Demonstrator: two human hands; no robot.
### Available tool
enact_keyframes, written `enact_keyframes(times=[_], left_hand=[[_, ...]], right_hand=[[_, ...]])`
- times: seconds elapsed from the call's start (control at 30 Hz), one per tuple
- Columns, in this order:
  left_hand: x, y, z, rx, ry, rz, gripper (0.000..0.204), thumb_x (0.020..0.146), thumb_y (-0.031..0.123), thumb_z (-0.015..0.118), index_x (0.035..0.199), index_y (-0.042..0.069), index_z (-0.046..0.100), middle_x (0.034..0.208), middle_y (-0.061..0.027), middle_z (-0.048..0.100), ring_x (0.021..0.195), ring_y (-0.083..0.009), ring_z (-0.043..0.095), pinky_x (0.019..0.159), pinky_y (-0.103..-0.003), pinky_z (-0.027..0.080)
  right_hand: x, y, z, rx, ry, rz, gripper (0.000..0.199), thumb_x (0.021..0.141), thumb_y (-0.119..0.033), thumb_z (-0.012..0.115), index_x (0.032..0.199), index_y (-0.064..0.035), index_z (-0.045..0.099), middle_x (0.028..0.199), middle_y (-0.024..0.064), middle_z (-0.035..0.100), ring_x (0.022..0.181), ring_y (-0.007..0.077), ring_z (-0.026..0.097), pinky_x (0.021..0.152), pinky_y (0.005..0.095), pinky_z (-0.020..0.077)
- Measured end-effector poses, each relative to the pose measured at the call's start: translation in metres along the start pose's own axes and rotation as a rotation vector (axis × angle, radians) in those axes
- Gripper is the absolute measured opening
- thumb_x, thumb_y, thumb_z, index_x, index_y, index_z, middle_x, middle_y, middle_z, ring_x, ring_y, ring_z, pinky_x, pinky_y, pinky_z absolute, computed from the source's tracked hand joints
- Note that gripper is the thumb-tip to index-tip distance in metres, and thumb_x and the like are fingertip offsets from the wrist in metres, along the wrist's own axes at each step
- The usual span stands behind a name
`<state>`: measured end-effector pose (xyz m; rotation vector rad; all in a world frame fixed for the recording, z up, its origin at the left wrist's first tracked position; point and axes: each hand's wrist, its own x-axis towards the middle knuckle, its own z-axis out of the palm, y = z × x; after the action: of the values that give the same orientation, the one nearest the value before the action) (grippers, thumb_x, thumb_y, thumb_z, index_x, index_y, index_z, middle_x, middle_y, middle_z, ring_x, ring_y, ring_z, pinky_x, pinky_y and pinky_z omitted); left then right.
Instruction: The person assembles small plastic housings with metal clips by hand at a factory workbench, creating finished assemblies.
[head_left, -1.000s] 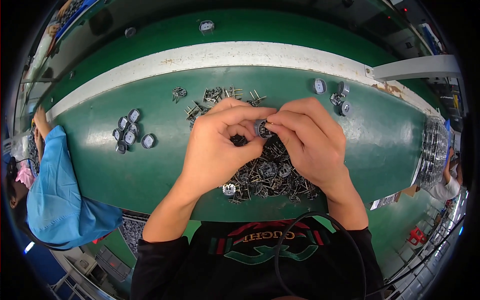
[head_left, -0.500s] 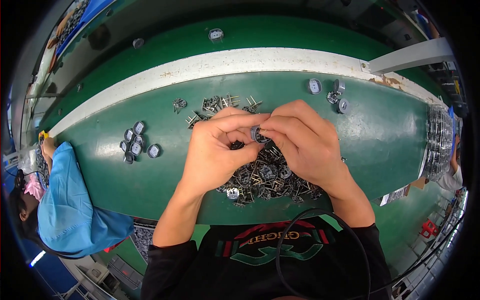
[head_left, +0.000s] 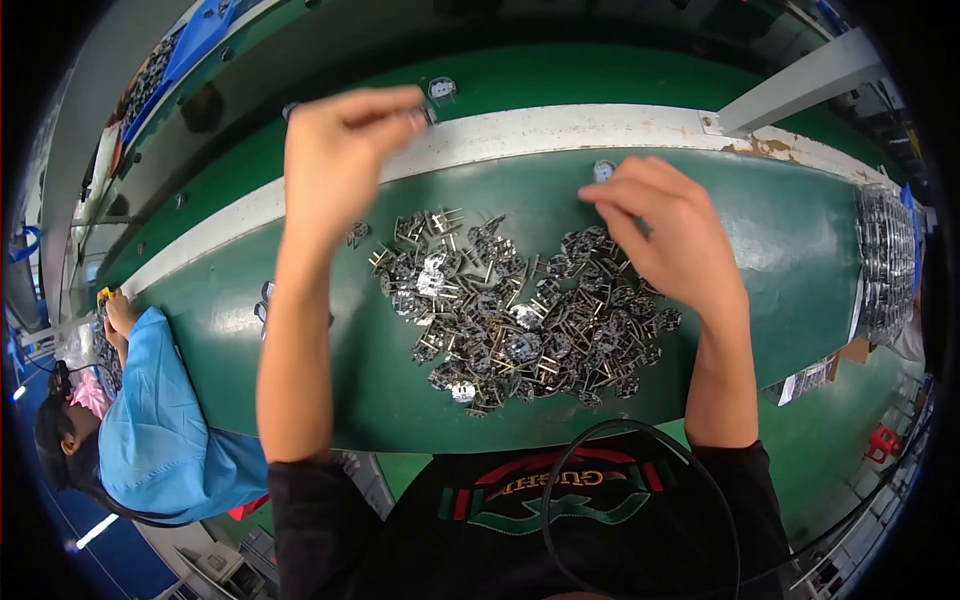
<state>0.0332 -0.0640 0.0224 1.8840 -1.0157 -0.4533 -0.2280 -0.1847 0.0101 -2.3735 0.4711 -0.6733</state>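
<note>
My left hand (head_left: 345, 150) is raised over the white rail and smeared by motion. Its fingers are pinched together, with a small grey round housing (head_left: 429, 112) at their tips. My right hand (head_left: 665, 225) hovers above the table by the right edge of the pile, thumb and bent fingers apart, nothing visible in them. Just beyond its fingertips lies a grey round housing with a pale face (head_left: 604, 171). Between my arms spreads a heap of small black discs with metal pins (head_left: 520, 330). My left forearm partly covers a few grey housings (head_left: 265, 300).
Behind the white rail (head_left: 520, 125) runs a green strip (head_left: 560, 75) bearing another round housing (head_left: 441, 89). A metal brace (head_left: 800, 85) rises at the far right. Stacked clear trays (head_left: 885, 265) line the right end. A person in blue (head_left: 160, 410) works on the left.
My hands have parted from the grey housing they held together over the pile. The left has swung up and left to the rail; the right has moved right, uncovering the heap.
</note>
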Motion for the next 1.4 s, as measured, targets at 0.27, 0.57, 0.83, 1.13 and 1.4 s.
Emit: enact_keyframes(times=[0.27, 0.57, 0.83, 1.13, 1.4], left_hand=[[0.195, -0.110, 0.002, 0.214, 0.141, 0.042, 0.021, 0.078, 0.024, 0.078, 0.091, 0.007, 0.080, 0.086, -0.0134, 0.075, 0.082, -0.0244, 0.073, 0.077, -0.035, 0.054], [0.125, -0.039, 0.034, 0.295, -0.007, 0.204, 0.051, 0.079, 0.042, 0.077, 0.114, 0.005, 0.072, 0.100, -0.0166, 0.070, 0.094, -0.0312, 0.066, 0.084, -0.038, 0.052], [0.065, -0.019, 0.052, 0.389, -0.276, 0.382, 0.028, 0.078, 0.001, 0.071, 0.106, 0.002, 0.070, 0.089, -0.0100, 0.061, 0.074, -0.0182, 0.059, 0.068, -0.029, 0.049], [-0.058, 0.023, 0.027, -0.418, -0.252, -0.017, 0.025, 0.087, 0.006, 0.067, 0.109, 0.000, 0.057, 0.090, -0.0042, 0.058, 0.076, -0.0119, 0.056, 0.065, -0.024, 0.047], [-0.113, -0.009, 0.019, -1.061, 0.009, -0.254, 0.025, 0.093, 0.017, 0.066, 0.109, -0.001, 0.058, 0.109, -0.0160, 0.066, 0.095, -0.0211, 0.065, 0.083, -0.031, 0.052]], right_hand=[[-0.009, -0.017, 0.013, -0.260, -0.283, -0.114, 0.017, 0.078, -0.021, 0.072, 0.074, -0.0047, 0.070, 0.084, 0.0076, 0.056, 0.094, 0.0261, 0.055, 0.084, 0.0385, 0.0455], [-0.020, -0.017, -0.011, -0.146, -0.415, -0.128, 0.024, 0.074, -0.028, 0.080, 0.083, -0.0090, 0.070, 0.090, 0.0031, 0.057, 0.099, 0.0235, 0.053, 0.087, 0.0380, 0.0393], [-0.019, -0.008, 0.000, 0.009, -0.516, -0.077, 0.009, 0.076, -0.011, 0.073, 0.083, -0.0112, 0.067, 0.096, 0.0048, 0.056, 0.106, 0.0243, 0.051, 0.090, 0.0366, 0.0401], [-0.011, -0.016, 0.001, 0.644, -0.362, 0.065, 0.011, 0.084, -0.006, 0.068, 0.092, -0.0035, 0.060, 0.090, 0.0097, 0.068, 0.078, 0.0242, 0.069, 0.071, 0.0360, 0.0539], [-0.003, -0.032, 0.049, 1.442, -0.308, 0.355, 0.018, 0.087, 0.000, 0.071, 0.102, 0.0010, 0.062, 0.093, 0.0099, 0.071, 0.085, 0.0150, 0.069, 0.076, 0.0275, 0.0547]])
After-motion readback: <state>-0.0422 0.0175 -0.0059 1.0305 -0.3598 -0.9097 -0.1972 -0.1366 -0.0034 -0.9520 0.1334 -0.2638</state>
